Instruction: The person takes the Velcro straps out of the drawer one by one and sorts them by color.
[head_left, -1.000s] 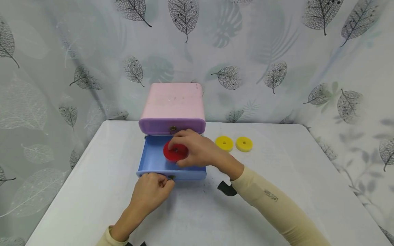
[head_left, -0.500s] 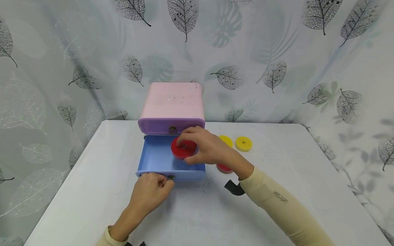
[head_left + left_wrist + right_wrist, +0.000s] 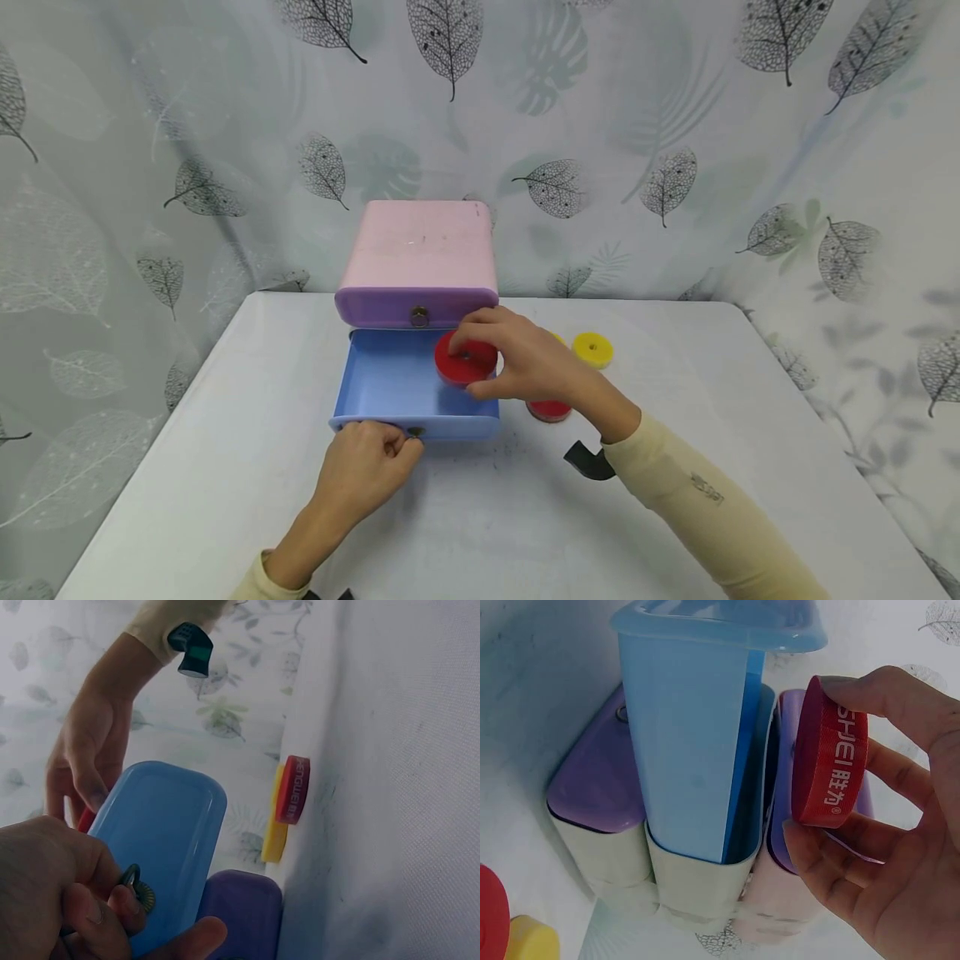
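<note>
My right hand (image 3: pixel 525 354) pinches a red roll of tape (image 3: pixel 448 369) between thumb and fingertips, over the right side of a pulled-out blue drawer (image 3: pixel 386 379). White lettering runs along the roll's edge (image 3: pixel 832 769) in the right wrist view. At the drawer's front, my left hand (image 3: pixel 367 467) is curled against the panel. In the left wrist view its fingers (image 3: pixel 94 919) hold the small metal ring pull (image 3: pixel 132 876) on the blue front. The drawer belongs to a pink cabinet (image 3: pixel 427 246) with a purple drawer (image 3: pixel 375 308) above the blue one.
Right of the cabinet, a second red roll (image 3: pixel 549 411) lies on the white table (image 3: pixel 675 400), partly behind my right arm. A yellow roll (image 3: pixel 593 350) lies farther back, with another mostly hidden by the arm. A leaf-patterned curtain (image 3: pixel 585 125) hangs behind the table.
My right hand has carried the red roll rightward, from the drawer's middle to its right side. The second red roll has come into sight. My left hand has stayed at the drawer front.
</note>
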`<state>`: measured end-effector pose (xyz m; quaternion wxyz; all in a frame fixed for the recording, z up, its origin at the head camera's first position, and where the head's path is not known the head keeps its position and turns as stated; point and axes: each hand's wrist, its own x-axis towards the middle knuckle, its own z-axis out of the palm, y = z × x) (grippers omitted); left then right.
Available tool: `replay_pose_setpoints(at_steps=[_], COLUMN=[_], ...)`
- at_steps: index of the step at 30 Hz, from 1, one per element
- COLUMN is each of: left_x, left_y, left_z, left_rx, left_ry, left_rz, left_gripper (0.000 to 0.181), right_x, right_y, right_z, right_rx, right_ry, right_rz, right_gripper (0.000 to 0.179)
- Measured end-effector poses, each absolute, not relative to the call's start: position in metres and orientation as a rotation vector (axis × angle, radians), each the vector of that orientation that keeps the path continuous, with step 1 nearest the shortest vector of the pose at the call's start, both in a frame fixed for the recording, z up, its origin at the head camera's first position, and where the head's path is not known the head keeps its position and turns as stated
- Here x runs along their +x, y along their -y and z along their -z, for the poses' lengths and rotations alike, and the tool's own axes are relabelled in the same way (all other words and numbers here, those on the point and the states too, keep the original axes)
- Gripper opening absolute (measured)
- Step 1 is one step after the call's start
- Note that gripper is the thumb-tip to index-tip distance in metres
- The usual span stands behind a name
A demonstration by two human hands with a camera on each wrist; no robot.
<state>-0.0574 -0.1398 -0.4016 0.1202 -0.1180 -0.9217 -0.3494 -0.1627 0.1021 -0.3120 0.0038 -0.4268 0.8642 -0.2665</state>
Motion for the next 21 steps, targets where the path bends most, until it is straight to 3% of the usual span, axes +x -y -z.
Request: replay_pose_setpoints(at_steps=[21], left_x=[-0.057], left_y=[0.140], left_z=[0.403], left_rx=[-0.356], left_ry=[2.682], left_rz=[1.034], left_gripper=[0.048], right_x=[-0.162], right_y=[-0.145], right_z=[0.309], right_rx=[-1.263], right_ry=[-2.719], right_rz=[0.996], right_gripper=[0.041])
